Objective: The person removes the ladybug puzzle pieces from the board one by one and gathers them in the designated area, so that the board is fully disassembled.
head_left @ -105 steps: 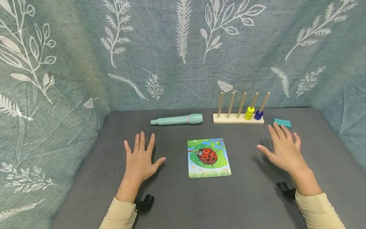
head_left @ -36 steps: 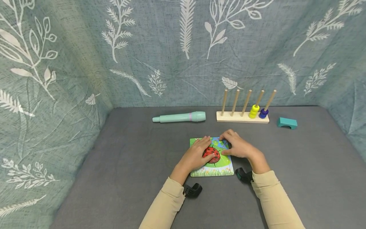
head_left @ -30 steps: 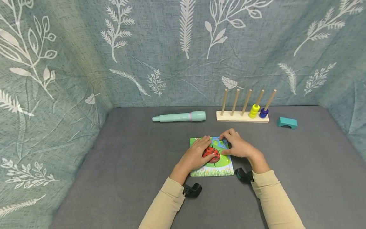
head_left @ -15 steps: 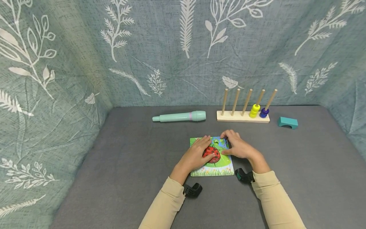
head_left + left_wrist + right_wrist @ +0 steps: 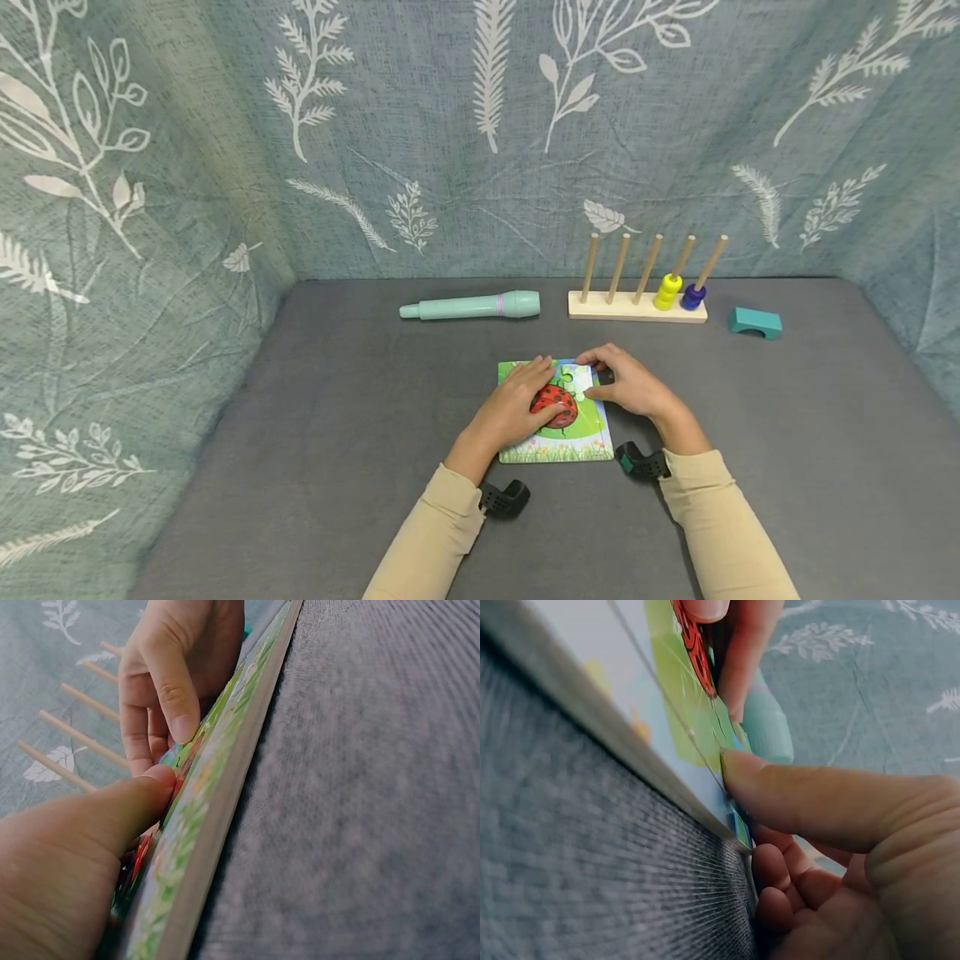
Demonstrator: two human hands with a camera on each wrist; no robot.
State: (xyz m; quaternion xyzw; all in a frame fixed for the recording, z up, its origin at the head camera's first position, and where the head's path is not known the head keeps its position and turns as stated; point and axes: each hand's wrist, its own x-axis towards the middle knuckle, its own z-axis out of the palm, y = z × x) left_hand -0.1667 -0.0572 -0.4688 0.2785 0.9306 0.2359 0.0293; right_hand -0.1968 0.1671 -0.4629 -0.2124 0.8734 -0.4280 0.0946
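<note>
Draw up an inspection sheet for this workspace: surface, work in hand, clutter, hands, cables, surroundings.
Surface: gray cloth-covered table.
Work in hand: ladybug jigsaw puzzle, lying flat; a pale patch shows at its far right area.
Clutter: mint-green stick with a pink band; wooden peg stand, five pegs, yellow rings on one and dark blue rings on another; teal arch block.
Hands: left hand rests on the puzzle; right hand pinches at its far right corner. Black wrist device on each wrist.
Cables: nothing seen.
Surroundings: blue-green curtain with white leaf prints.
</note>
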